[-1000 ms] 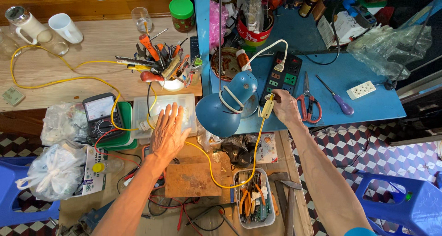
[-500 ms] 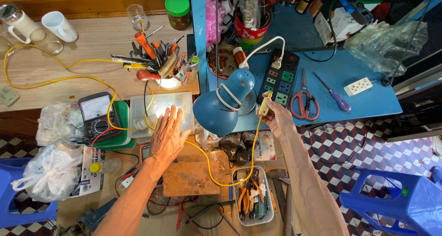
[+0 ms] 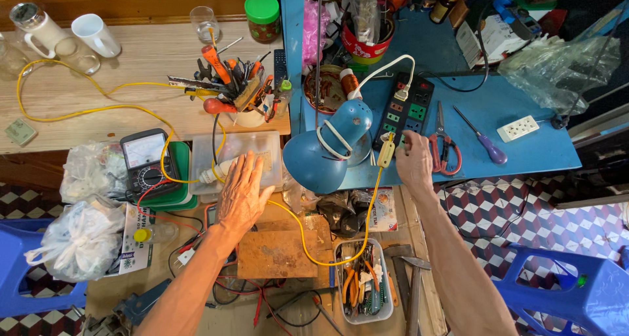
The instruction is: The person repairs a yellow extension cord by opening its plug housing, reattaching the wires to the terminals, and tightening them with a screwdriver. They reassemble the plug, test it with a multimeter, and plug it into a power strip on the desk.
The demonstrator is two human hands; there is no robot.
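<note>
Change: right hand (image 3: 415,162) has drawn back a little from the power strip (image 3: 406,110); plug not seated.
Right hand: fingers pinched on yellow plug (image 3: 386,154), just short of the strip.
Plug axis: upright in view, tip toward strip, yellow cord (image 3: 327,234) trailing toward the body.
Left hand (image 3: 242,192): open, flat on clear tray (image 3: 203,154), beside blue lamp (image 3: 327,156).

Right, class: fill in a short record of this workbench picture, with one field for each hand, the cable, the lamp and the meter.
left hand: flat, fingers spread, on a clear plastic box
right hand: holds a yellow plug at the black power strip
cable: yellow cable loops from the plug across the bench
lamp: blue desk lamp, between the hands
meter: analogue multimeter on a green tray, left of the box
</note>
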